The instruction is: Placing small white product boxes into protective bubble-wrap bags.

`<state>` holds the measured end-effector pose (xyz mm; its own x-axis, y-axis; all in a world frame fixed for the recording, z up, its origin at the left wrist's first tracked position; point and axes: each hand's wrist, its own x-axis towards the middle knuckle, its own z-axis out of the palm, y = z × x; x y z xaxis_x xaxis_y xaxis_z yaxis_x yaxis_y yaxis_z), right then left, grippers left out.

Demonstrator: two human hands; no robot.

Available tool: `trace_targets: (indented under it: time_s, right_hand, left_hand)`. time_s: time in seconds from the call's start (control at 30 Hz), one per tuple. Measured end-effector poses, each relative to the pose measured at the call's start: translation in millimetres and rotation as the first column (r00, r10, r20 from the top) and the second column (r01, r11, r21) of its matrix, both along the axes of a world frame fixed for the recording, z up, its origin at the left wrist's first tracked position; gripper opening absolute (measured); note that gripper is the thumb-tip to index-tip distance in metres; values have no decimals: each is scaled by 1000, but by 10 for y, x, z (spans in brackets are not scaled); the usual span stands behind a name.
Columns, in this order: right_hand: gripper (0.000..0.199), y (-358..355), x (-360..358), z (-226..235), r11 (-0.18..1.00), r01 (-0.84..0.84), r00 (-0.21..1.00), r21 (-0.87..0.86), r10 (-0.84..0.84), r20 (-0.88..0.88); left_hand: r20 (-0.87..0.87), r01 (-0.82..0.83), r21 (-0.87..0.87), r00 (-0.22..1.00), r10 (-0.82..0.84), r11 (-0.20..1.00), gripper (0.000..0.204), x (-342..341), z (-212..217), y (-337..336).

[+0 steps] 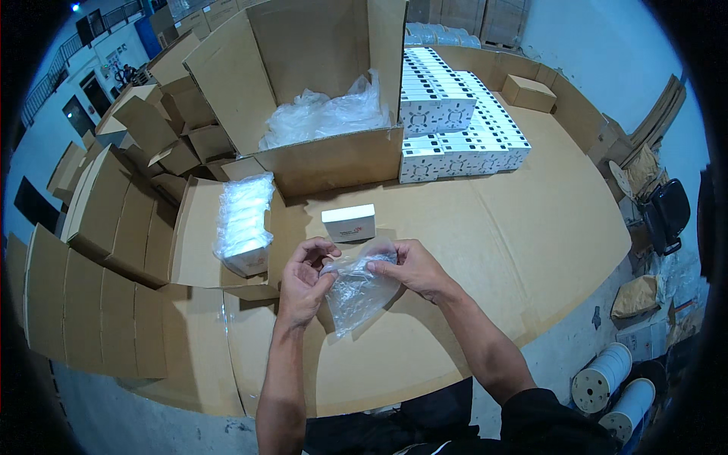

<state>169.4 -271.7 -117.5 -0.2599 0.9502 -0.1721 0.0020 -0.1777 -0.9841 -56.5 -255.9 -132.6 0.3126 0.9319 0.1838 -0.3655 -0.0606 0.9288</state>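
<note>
Between my two hands hangs a clear bubble wrap bag (356,297), its upper edge pinched on both sides. My left hand (305,279) grips its left edge with thumb and fingers. At the other side, my right hand (413,269) has its thumb pressed on the plastic. Just beyond the bag, a small white box (349,224) stands on the cardboard-covered table (455,303). To the left, an open cardboard carton (196,235) holds a row of white boxes wrapped in bubble plastic (244,220).
A large open carton (334,163) filled with clear plastic bags (330,114) stands at the back. Stacked white printed boxes (462,155) sit right of it. Brown cartons (98,303) line the left side. A small brown box (528,93) lies far right; cable spools (603,375) stand on the floor.
</note>
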Motion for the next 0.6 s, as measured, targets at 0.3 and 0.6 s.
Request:
trace_targets:
  time_s: [0.3,0.6]
  right_hand:
    - [13,-9,-24,-64,998,-14,999,66,11,41]
    - [18,-35,-93,-52,998,-45,999,52,46,-28]
  left_hand:
    - [-258,-75,-107,965,46,991,47,56,41,-41]
    - [45,-112,-134,992,119,985,45,76,-79,-37]
